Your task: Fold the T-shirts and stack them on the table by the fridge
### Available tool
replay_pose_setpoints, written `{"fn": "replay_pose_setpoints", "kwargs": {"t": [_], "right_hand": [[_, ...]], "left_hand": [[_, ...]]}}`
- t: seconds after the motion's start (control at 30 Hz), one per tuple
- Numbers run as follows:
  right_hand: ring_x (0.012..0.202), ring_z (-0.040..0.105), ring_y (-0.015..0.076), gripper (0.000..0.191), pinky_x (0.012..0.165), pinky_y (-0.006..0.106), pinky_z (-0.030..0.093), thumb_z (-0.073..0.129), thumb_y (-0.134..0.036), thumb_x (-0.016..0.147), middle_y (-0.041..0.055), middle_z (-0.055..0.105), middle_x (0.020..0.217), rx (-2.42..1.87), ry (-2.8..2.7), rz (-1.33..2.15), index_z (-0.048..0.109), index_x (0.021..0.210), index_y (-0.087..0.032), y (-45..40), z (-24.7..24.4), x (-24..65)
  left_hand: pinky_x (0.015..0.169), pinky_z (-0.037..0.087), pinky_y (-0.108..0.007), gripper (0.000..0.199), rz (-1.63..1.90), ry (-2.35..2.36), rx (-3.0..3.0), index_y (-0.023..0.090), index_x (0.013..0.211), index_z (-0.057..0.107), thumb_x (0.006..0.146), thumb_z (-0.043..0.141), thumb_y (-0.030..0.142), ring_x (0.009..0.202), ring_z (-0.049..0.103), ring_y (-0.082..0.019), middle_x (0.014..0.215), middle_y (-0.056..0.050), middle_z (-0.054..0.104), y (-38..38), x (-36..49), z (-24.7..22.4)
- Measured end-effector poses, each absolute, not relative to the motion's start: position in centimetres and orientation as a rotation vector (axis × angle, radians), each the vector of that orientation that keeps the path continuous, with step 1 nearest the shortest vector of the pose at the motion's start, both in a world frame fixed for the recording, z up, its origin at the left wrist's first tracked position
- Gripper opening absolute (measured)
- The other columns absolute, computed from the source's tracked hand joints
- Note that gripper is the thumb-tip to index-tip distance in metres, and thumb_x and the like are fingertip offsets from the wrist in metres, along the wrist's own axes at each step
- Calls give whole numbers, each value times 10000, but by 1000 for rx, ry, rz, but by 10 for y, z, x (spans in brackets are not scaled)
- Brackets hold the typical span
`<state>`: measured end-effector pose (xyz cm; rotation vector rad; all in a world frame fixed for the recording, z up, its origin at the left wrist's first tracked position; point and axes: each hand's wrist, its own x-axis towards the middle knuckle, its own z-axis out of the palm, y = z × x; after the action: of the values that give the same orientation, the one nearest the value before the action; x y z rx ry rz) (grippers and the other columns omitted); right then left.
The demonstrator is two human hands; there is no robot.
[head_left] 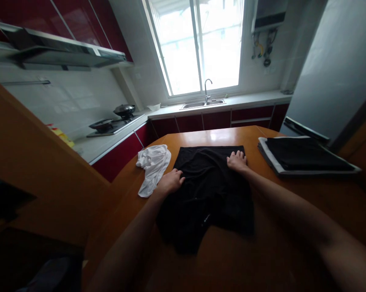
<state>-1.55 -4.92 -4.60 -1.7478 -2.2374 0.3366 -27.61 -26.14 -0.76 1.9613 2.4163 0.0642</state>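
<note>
Black shorts (210, 182) lie spread on the wooden table, waistband toward the window and leg openings toward me, with slight wrinkles and a small white logo on one leg. My left hand (172, 181) rests at the left edge of the shorts, its fingers apart on the cloth. Near the upper right corner, by the waistband, my right hand (237, 160) lies on the fabric with its fingers spread. A crumpled white cloth (154, 162) sits just left of the shorts.
A stack of folded dark and white clothes (311, 156) lies on the right of the wooden table (213, 138). Beyond are a counter with a sink (203, 104), a stove with pans (102, 125) at left, and a fridge (332, 69) at right.
</note>
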Motion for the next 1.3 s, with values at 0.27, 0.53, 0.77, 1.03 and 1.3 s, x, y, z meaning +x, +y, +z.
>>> {"fn": "replay_pose_setpoints", "kwargs": {"t": [0.27,0.53,0.77,1.03,1.3], "right_hand": [[1531,140,346,736,1211,502,102,283,-525,1015,263,187,1641,-1673,-2410,301,305,1557,-27,-16,-61,-16],[1539,140,291,716,1225,463,95,326,-550,1022,212,194,1655,-1539,-2535,304,313,1567,-86,45,-61,-18],[1379,431,263,420,1164,395,280,474,-276,983,159,513,1477,-1186,-2317,301,605,1350,-118,33,-37,-19],[1085,585,232,270,975,367,437,643,-428,930,80,674,1141,-390,-2661,686,736,1092,-232,-111,-4,38],[967,608,224,160,897,360,438,674,-191,887,61,692,996,-392,-2800,405,742,1024,-236,-147,5,76]], "left_hand": [[1212,230,-503,585,332,2314,1970,164,1523,413,1016,393,453,1522,239,-307,1633,-157,300,-156,-314,-30],[1217,155,-551,681,313,2362,1915,217,1549,386,991,374,607,1535,179,-331,1652,-154,246,-121,-347,-55],[1141,372,-403,455,939,2254,2094,143,1335,594,975,480,397,1321,513,-261,1370,-138,588,-144,-310,-21],[702,499,-299,349,683,1946,2018,222,1041,691,856,658,516,758,605,-186,875,-26,628,-278,-223,5],[638,494,-272,341,805,1949,1743,211,1071,709,776,640,367,683,594,-160,830,-18,643,-321,-239,3]]}}
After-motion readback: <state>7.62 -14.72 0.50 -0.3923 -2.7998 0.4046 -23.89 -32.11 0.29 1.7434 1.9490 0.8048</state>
